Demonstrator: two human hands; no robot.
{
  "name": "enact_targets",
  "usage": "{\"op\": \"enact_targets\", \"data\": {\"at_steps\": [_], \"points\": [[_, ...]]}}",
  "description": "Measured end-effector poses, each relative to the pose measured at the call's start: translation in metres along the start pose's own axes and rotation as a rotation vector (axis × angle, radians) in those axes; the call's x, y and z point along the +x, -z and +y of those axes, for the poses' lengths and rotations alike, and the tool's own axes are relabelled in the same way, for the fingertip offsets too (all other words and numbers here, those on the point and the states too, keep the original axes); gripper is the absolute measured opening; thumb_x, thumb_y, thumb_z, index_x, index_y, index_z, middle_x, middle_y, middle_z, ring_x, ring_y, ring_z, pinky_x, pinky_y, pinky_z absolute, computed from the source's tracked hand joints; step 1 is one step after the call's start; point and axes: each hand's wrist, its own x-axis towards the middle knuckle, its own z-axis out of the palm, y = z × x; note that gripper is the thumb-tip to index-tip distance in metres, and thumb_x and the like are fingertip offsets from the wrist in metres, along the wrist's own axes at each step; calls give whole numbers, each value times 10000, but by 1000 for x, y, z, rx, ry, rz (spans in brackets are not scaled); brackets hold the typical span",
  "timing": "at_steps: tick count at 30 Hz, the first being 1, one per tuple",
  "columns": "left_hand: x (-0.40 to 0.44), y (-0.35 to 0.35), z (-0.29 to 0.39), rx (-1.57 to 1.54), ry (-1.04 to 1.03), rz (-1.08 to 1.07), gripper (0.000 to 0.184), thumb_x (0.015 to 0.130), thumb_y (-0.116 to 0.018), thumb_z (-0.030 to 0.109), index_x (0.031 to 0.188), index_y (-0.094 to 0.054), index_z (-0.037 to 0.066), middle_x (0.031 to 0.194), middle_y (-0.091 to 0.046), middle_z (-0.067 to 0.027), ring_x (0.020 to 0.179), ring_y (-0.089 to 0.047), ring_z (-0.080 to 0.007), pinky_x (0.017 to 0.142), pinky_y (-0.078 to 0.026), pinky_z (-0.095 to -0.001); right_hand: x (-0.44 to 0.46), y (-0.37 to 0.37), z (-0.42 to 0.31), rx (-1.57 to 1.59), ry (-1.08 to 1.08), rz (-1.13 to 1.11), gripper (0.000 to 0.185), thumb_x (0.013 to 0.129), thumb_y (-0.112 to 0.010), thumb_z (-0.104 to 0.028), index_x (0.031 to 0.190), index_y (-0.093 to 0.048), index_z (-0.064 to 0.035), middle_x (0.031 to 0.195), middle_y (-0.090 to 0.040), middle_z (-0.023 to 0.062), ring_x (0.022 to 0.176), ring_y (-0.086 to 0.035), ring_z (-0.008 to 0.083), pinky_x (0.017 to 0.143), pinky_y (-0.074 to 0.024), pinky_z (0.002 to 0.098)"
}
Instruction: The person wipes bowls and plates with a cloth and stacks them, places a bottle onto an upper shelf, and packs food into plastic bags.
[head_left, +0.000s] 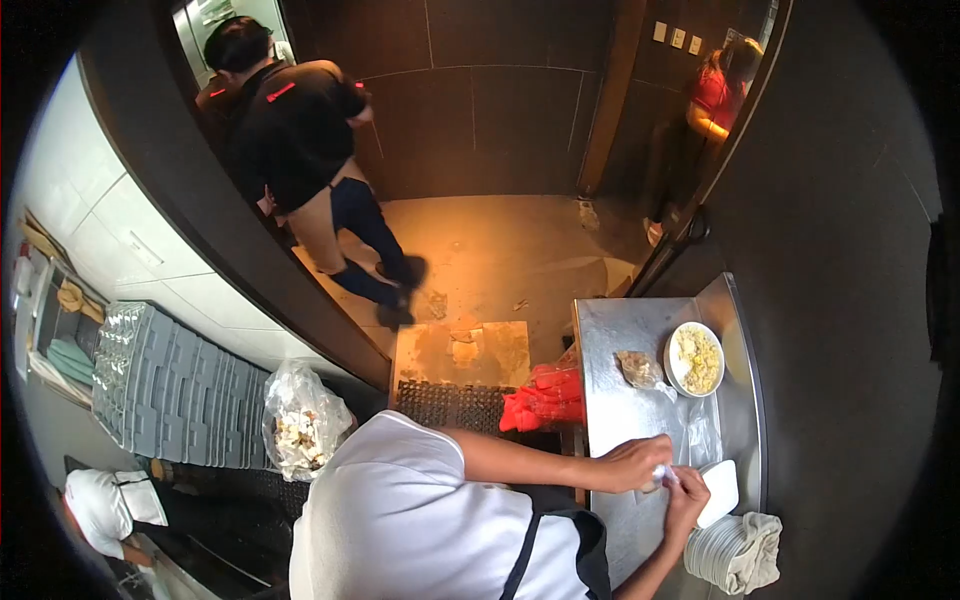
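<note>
At the steel counter [620,340], my left hand [638,464] and my right hand [687,497] meet with bent fingers. Both pinch a small whitish plastic piece [660,477]; its exact kind is hard to make out. Just beyond them lies a white square dish [719,494], partly behind my right hand. A clear plastic bag [704,438] rests flat near my left hand. Farther up the counter stand a white bowl [668,366] of yellow and white food and a small bag of brown food [637,368].
Stacked white plates [708,556] with a cloth [758,552] sit at the counter's near end. A red plastic bag [545,397] hangs beside the counter. Behind me are grey racks [190,390] and a filled clear bag [303,430]. A person in black [300,130] is in the doorway.
</note>
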Motion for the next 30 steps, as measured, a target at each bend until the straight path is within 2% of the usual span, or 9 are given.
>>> {"op": "enact_targets", "data": {"at_steps": [6, 7, 9, 10, 11, 16, 19, 23, 30], "points": [[3, -3, -50, -57, 137, 91, 342, 806, -528, -22, 1124, -656, -12, 1082, -651, -235, 1096, -628, -416, 952, -494, -451, -1, -47, -30, -277, 327, 418, 221, 814, -616, 109, 1015, -698, 67, 1000, -700, 161, 908, -672, 273, 773, -541, 334], [1, -13, -64, -64, 82, 266, 307, 825, -522, -24, 1104, -651, -15, 996, -673, -193, 1015, -665, -336, 898, -520, -411, -6, -49, -38, -339, 331, 550, 234, 816, -619, 104, 1032, -699, 61, 1019, -702, 160, 920, -671, 277, 779, -543, 338], [4, -2, -46, -430, 401, 199, 280, 877, -499, -41, 1113, -639, 14, 950, -664, -56, 851, -649, -130, 733, -550, -312, -17, -50, -43, -487, 335, 388, 230, 800, -708, 23, 1029, -718, 3, 989, -690, 156, 921, -655, 315, 780, -530, 362], [3, -11, -49, -533, 421, 247, 283, 896, -486, -48, 1140, -611, 19, 935, -668, -68, 819, -658, -133, 723, -557, -302, -15, -58, -55, -577, 340, 370, 257, 755, -770, -54, 1002, -712, -9, 964, -682, 156, 912, -635, 355, 796, -508, 442], [3, -9, -39, -645, 533, 161, 253, 926, -470, -40, 1141, -591, 14, 925, -671, -82, 819, -661, -134, 731, -561, -285, -17, -64, -59, -548, 302, 355, 279, 750, -785, -79, 1006, -701, -9, 935, -678, 139, 869, -633, 341, 778, -507, 431], [1, -18, -30, -220, 219, 177, 218, 869, -565, -17, 1054, -679, -30, 962, -688, -114, 841, -678, -159, 745, -546, -311, -21, -66, -34, -522, 118, 491, 133, 779, -740, -80, 874, -675, -12, 786, -657, 115, 719, -621, 294, 653, -496, 403], [2, -16, -19, -11, 285, 24, 161, 870, -625, 26, 999, -701, -33, 975, -692, -112, 805, -671, -166, 727, -529, -307, -31, -69, -10, -293, -236, 570, 122, 815, -713, -94, 878, -672, 2, 754, -677, 144, 674, -656, 310, 627, -511, 410], [-7, -33, -38, -175, 377, -23, 126, 897, -666, 58, 998, -688, -15, 922, -682, -72, 782, -640, -112, 701, -513, -289, -41, -71, 4, -308, -304, 589, 144, 864, -690, -136, 901, -675, 2, 757, -706, 184, 697, -712, 350, 637, -536, 428], [-1, -55, -58, -742, 465, -4, 228, 919, -630, 2, 1125, -544, 46, 894, -669, -37, 689, -575, -59, 587, -440, -203, -43, -63, 23, -300, -408, 516, 145, 920, -637, -111, 943, -675, 27, 696, -686, 144, 598, -676, 229, 560, -512, 363]]}}
